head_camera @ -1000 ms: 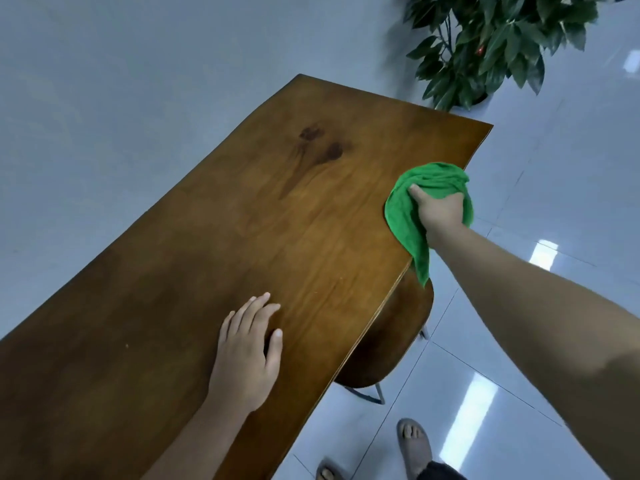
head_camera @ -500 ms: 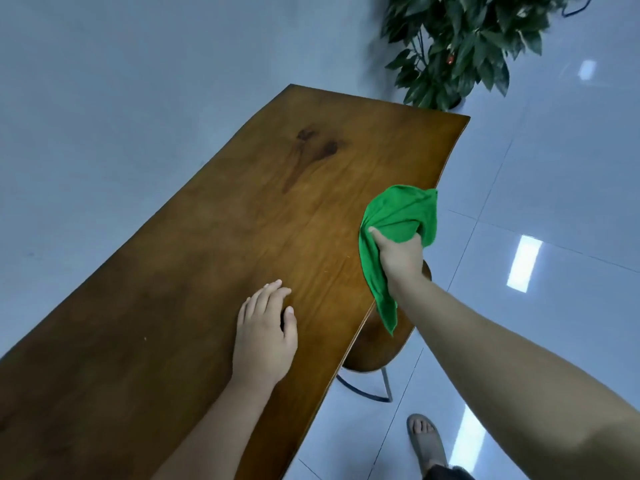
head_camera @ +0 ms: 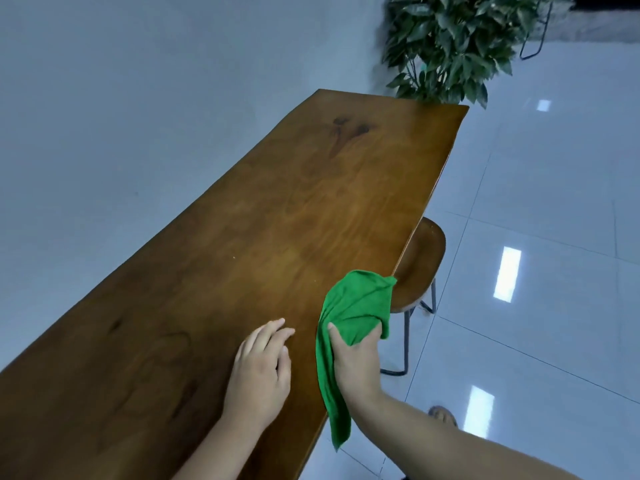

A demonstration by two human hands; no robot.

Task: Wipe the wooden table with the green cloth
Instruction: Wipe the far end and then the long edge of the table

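1. Pressing down near the table's right edge, the right hand (head_camera: 356, 362) has its fingers curled and pinching a bunched fold of the green cloth (head_camera: 349, 320). The cloth lies on the wood under the palm, with one tail hanging off the edge below the wrist.
2. Just beside it, the left hand (head_camera: 259, 372) rests flat on the wooden table (head_camera: 277, 209), fingers loosely together and not touching the cloth; it seems to be a brace.
3. My judgement: the wiping step is in hand, along the right-hand border at the near end.
4. The next move calls for flattening the cloth and sweeping it inward over the broad middle, keeping pressure even.
5. Farther off, a wooden stool (head_camera: 420, 261) sits tucked under the edge, and a leafy plant (head_camera: 450, 46) stands beyond the far end.
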